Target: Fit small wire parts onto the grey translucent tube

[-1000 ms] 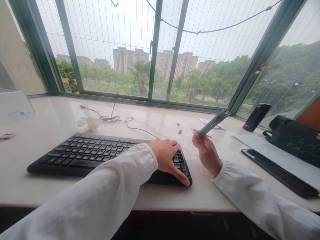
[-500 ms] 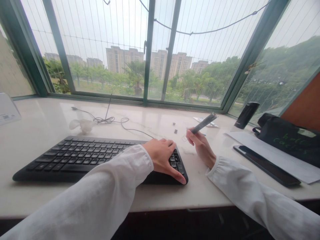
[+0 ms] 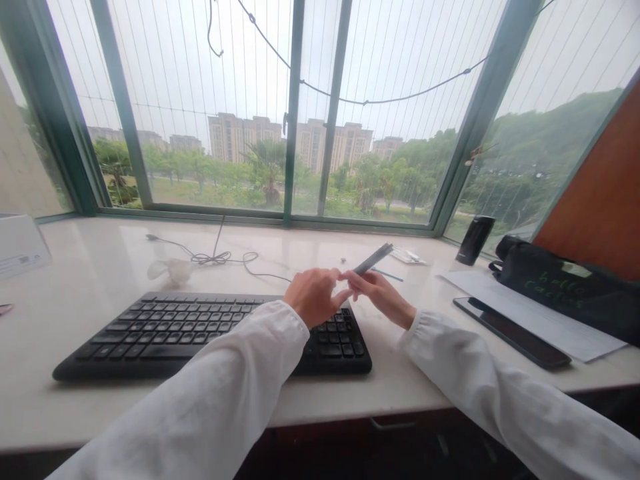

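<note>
The head view faces forward and down, seemingly near the counter (image 3: 45, 347).

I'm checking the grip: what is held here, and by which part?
The right hand pinches a slim grey bar by its lower end.

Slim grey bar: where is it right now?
In the head view, the slim grey bar sticks up from the right hand, just right of centre, beyond the right end of the black keyboard, with the left hand close beside it.
</note>
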A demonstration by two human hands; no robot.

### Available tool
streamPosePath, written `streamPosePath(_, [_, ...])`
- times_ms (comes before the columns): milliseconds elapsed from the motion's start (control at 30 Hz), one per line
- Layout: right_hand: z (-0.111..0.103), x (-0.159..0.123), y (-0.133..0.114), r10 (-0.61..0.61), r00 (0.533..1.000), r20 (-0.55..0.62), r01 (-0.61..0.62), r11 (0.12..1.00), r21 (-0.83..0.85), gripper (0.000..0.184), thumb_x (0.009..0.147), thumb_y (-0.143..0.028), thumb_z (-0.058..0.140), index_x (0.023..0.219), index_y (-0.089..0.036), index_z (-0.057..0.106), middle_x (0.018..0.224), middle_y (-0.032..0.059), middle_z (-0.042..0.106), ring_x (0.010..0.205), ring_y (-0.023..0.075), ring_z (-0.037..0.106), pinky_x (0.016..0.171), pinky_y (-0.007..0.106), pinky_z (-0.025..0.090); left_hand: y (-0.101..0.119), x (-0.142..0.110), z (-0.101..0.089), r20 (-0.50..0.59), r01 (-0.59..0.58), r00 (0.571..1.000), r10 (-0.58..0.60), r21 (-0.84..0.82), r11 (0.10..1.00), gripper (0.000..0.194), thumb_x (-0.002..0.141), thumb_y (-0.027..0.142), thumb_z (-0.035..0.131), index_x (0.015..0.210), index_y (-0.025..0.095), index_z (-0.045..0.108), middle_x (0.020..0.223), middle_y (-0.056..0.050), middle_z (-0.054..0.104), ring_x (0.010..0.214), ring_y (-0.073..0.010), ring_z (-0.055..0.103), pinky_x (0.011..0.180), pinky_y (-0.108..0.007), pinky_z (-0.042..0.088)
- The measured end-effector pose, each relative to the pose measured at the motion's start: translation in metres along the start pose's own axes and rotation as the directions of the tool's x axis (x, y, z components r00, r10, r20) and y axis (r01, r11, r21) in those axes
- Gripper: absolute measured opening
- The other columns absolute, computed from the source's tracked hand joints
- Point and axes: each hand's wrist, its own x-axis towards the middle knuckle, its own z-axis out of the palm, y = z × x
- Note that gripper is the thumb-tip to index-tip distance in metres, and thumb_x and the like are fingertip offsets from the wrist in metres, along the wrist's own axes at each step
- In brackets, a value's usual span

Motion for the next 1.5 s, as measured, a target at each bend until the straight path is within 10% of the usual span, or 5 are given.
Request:
streamPosePath(400, [-0.007, 0.059, -0.022, 0.056, 0.869, 0.491, -0.004, 0.994, -0.106, 0.042, 0.081, -0.054, 0.065, 0.088, -0.013, 0.069, 0.075, 0.0054, 0.068, 0.062, 0.0126, 0.058, 0.058, 0.027, 0.049, -0.022, 0.011, -0.010, -0.059, 0.192, 0.977, -0.203, -0.151, 0.970, 0.027, 0.090, 0.043, 0.056, 0.101, 0.025, 0.071, 0.084, -0.001, 0.075, 0.080, -0.0200, 0.070, 0.079, -0.030, 0.051])
streamPosePath(533, [-0.034, 0.068, 0.005, -0.055, 0.989, 0.141, 0.124, 0.825, -0.552, 0.033, 0.090, -0.043, 0.055, 0.102, -0.016, 0.070, 0.094, 0.0085, 0.072, 0.075, 0.0159, 0.062, 0.070, 0.030, 0.051, -0.033, 0.014, -0.007, -0.091, 0.269, 0.953, -0.288, -0.179, 0.946, 0.029, 0.088, 0.047, 0.059, 0.099, 0.022, 0.070, 0.083, -0.001, 0.075, 0.077, -0.0188, 0.069, 0.075, -0.030, 0.052])
streamPosePath(633, [-0.047, 0.070, 0.043, -0.091, 0.996, 0.005, 0.073, 0.763, -0.642, 0.038, 0.080, -0.036, 0.070, 0.110, -0.014, 0.068, 0.112, 0.0138, 0.066, 0.085, 0.0195, 0.061, 0.086, 0.037, 0.047, -0.036, 0.016, -0.005, -0.121, 0.303, 0.938, -0.326, -0.171, 0.937, 0.029, 0.088, 0.046, 0.060, 0.099, 0.021, 0.069, 0.085, -0.002, 0.075, 0.079, -0.0201, 0.069, 0.077, -0.032, 0.051])
streamPosePath(833, [-0.048, 0.070, 0.080, -0.056, 0.998, -0.008, 0.033, 0.703, -0.711, 0.029, 0.078, -0.035, 0.071, 0.101, -0.017, 0.074, 0.097, 0.0090, 0.069, 0.086, 0.0195, 0.062, 0.085, 0.032, 0.046, -0.036, 0.015, -0.002, -0.171, 0.290, 0.936, -0.308, -0.123, 0.949, 0.026, 0.087, 0.046, 0.062, 0.098, 0.023, 0.067, 0.083, 0.000, 0.074, 0.076, -0.0200, 0.068, 0.074, -0.032, 0.049])
streamPosePath(1500, [-0.063, 0.075, 0.070, 0.021, 0.998, 0.055, 0.021, 0.741, -0.671, 0.026, 0.092, -0.033, 0.054, 0.095, -0.021, 0.078, 0.085, 0.0003, 0.076, 0.079, 0.0147, 0.066, 0.073, 0.023, 0.045, -0.042, 0.015, 0.005, -0.199, 0.277, 0.936, -0.292, -0.100, 0.956, 0.022, 0.085, 0.045, 0.064, 0.093, 0.025, 0.068, 0.077, 0.004, 0.073, 0.067, -0.0170, 0.066, 0.067, -0.031, 0.045])
